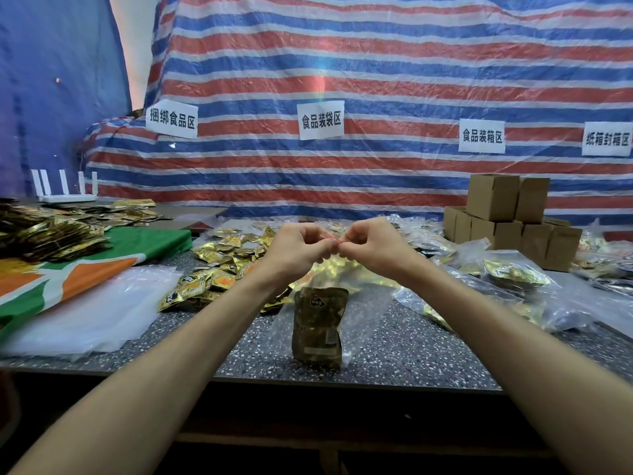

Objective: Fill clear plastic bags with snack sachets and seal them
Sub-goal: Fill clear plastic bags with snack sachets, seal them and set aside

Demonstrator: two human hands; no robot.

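Your left hand and right hand each pinch the red-lined top edge of the clear bag — it hangs between them over the speckled table, with dark snack sachets at its bottom.

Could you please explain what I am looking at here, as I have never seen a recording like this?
There is no machine here: a person works with bare hands. The single picture comes from a camera worn on their head, looking forward and down. The left hand and right hand both pinch the red strip along the top of a clear plastic bag. The bag hangs below them over the speckled table, with a dark-gold sachet inside. Behind it lie loose gold sachets. A stack of empty bags is on the left, with filled bags and cardboard boxes on the right.
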